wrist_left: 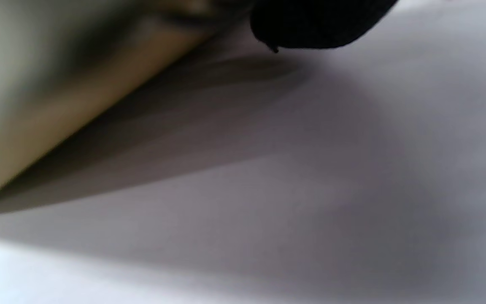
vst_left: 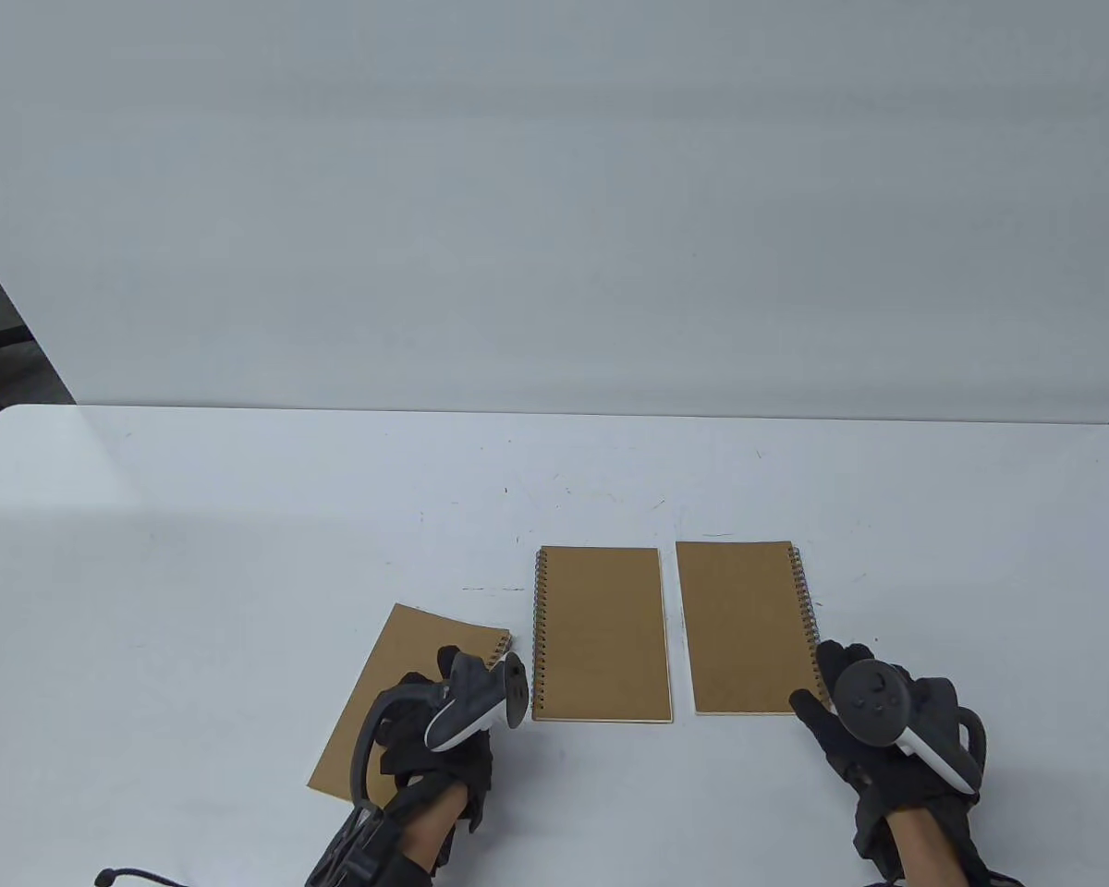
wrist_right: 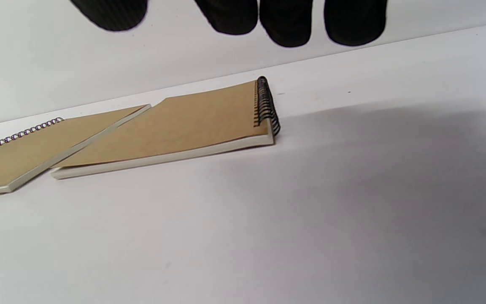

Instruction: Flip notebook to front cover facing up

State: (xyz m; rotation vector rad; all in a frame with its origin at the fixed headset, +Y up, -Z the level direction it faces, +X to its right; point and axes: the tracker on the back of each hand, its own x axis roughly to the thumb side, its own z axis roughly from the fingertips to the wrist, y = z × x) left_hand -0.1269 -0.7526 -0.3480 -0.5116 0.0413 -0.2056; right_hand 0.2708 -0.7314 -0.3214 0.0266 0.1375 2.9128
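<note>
Three brown spiral notebooks are lying on the white counter [vst_left: 240, 517]. The left notebook [vst_left: 397, 684] is sitting at about 7 o'clock from the counter's middle, skewed so its coil corner is pointing toward 1 o'clock. The left hand [vst_left: 434, 739] is resting over its near right part, and the left wrist view is showing a blurred tan edge of that notebook [wrist_left: 78, 109] tilting up off the counter, with a shadow beneath it and a dark fingertip [wrist_left: 314, 21] at its top. The left grip is grasping this notebook, though exactly how the fingers are lying is hidden.

The middle notebook [vst_left: 601, 633] is lying flat at 6 o'clock, coil along its left edge. The right notebook [vst_left: 749, 624] is lying just beside it at about 5 o'clock, apart by a narrow gap, coil along its right edge.

The right hand [vst_left: 887, 730] is sitting at the right notebook's near right corner; whether its fingers [vst_left: 827, 661] are touching the coil cannot be told. In the right wrist view the four fingertips [wrist_right: 285, 21] are hanging spread above the counter, so the right grip is released.
</note>
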